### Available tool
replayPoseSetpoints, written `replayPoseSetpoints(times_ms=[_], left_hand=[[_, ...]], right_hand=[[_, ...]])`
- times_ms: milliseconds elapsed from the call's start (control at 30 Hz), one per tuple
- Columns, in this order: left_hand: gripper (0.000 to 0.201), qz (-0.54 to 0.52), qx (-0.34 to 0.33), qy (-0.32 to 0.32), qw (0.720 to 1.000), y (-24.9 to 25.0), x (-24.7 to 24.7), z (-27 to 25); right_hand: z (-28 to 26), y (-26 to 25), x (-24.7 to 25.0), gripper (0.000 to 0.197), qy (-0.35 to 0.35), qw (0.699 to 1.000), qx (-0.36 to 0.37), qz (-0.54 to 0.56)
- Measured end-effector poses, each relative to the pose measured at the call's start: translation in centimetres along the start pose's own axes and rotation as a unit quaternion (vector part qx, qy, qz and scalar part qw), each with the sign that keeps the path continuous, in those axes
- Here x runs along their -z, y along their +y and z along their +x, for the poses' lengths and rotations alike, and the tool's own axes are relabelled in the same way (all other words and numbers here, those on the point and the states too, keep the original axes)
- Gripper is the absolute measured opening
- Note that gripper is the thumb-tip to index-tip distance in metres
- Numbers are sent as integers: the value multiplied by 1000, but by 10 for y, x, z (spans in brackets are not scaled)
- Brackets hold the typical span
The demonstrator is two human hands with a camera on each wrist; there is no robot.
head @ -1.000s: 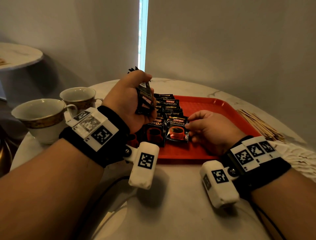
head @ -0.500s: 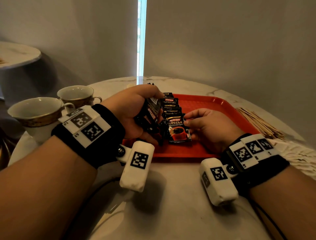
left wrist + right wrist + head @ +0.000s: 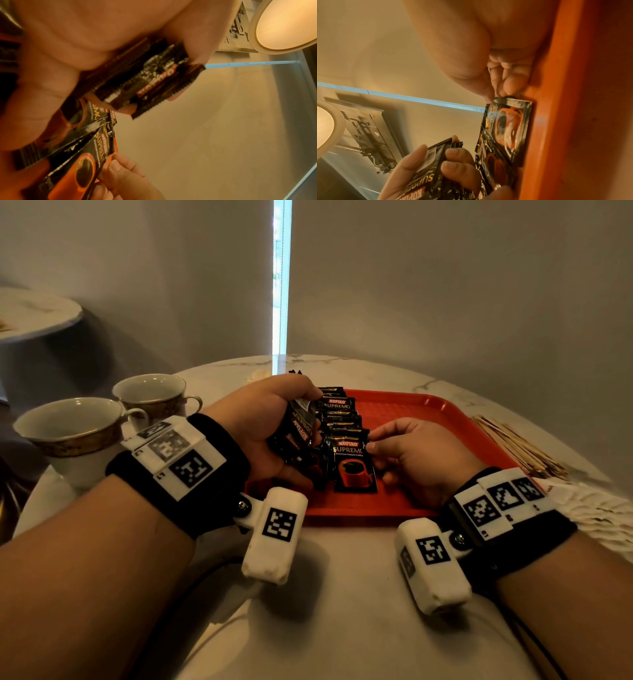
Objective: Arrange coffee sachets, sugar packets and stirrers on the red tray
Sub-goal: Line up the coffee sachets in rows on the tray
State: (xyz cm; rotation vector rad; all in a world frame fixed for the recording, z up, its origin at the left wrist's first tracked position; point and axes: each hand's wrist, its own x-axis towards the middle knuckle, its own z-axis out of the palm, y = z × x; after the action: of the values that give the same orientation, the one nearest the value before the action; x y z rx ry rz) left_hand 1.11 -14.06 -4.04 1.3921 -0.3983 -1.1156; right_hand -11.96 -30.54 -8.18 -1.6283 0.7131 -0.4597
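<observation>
My right hand (image 3: 416, 462) pinched the front sachet (image 3: 352, 462) lying flat on the red tray (image 3: 411, 412), its long side pointing away from me. My left hand (image 3: 270, 433) held spare sachets (image 3: 298, 429) just beside.

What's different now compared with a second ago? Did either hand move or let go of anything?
The left hand, gripping its bunch of coffee sachets, came down from above the red tray to just beside the row lying on it. The right hand kept its fingertips on the nearest sachet, shifting only slightly. Nothing was let go. Cups, stirrers and tray stayed put.
</observation>
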Motion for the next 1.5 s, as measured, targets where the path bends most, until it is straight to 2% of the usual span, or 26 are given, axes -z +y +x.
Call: replayPoseSetpoints(times_ms=[300, 467, 567, 1000, 1233, 1500], left_hand=[[18, 3, -13, 2, 1000, -1, -6, -2], [22, -8, -8, 3, 1000, -2, -4, 0], [21, -12, -8, 5, 1000, -2, -5, 1], [20, -20, -5, -6, 1000, -1, -5, 0], [24, -39, -7, -2, 999, 0, -3, 0], [43, -115, 8, -36, 993, 0, 0, -1]], right_hand=[[-7, -9, 3, 9, -19, 996, -11, -88], [-16, -15, 4, 28, -48, 982, 0, -183], [-14, -15, 4, 33, -45, 975, -4, -216], [-5, -9, 3, 20, -25, 974, 8, -226], [-6, -11, 2, 10, -40, 978, -12, -205], [-6, -10, 4, 10, -44, 987, -25, -155]])
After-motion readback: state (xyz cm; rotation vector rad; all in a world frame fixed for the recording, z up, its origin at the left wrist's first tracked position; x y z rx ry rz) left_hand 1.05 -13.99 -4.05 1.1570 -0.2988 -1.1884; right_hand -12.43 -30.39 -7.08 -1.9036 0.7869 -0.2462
